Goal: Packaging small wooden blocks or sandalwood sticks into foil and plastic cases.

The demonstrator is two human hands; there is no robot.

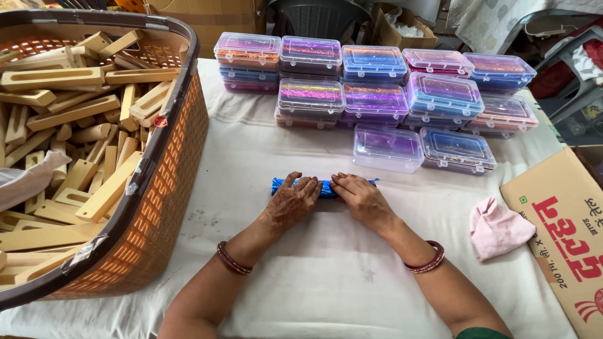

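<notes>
A long block wrapped in shiny blue foil (326, 187) lies crosswise on the white cloth-covered table (326, 282). My left hand (294, 199) presses flat on its left half, fingers together. My right hand (360, 198) rests flat on its right half, fingertips nearly meeting the left hand's. Only the block's ends and a strip between the hands show. Both wrists wear dark red bangles.
A large orange-and-brown basket (160, 207) full of several pale wooden blocks (69, 113) stands at the left. Several clear lidded plastic boxes (377, 94) with glittery contents are stacked at the back. A pink cloth (499, 227) and a cardboard box (565, 232) lie at the right.
</notes>
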